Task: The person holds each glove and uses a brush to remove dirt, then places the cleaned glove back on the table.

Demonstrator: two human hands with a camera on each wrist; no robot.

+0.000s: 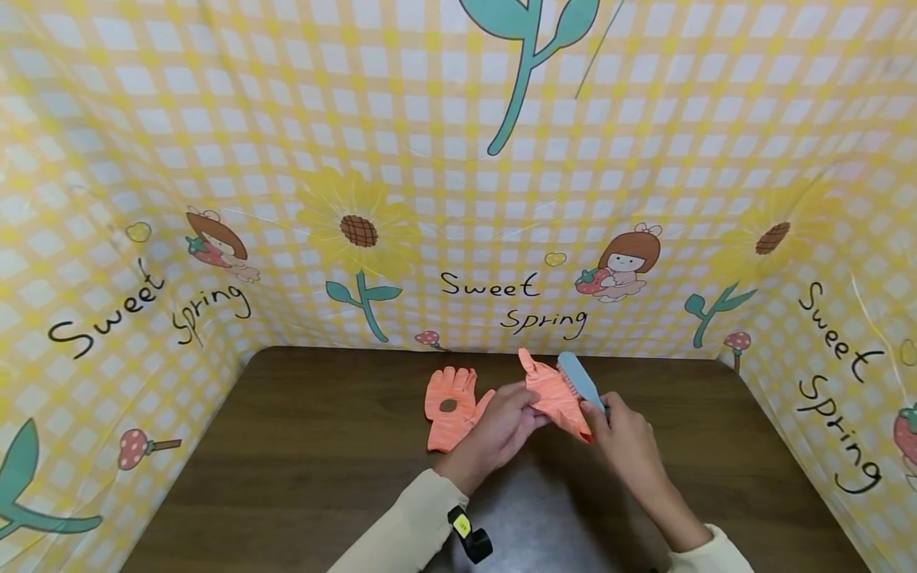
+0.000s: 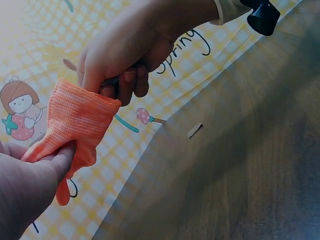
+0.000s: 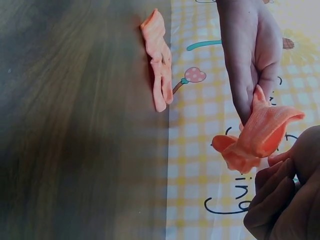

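My left hand [image 1: 505,422] pinches an orange knit glove [image 1: 555,398] and holds it up over the table. In my right hand [image 1: 623,438] is a light blue brush [image 1: 582,380], gripped by its handle, with its bristles against the glove. From the left wrist view, the glove's cuff [image 2: 82,110] hangs close to the right hand's curled fingers, and the brush head is hidden. A second orange glove [image 1: 440,430] lies flat on the table, left of my hands, with a round brown patch [image 1: 448,406] on its palm.
The dark wooden table [image 1: 301,446] is enclosed by a yellow checked cloth [image 1: 444,215] at the back and sides. A small tan scrap [image 2: 195,130] lies on the table in the left wrist view. A black strap with a yellow label [image 1: 466,529] is on the left wrist.
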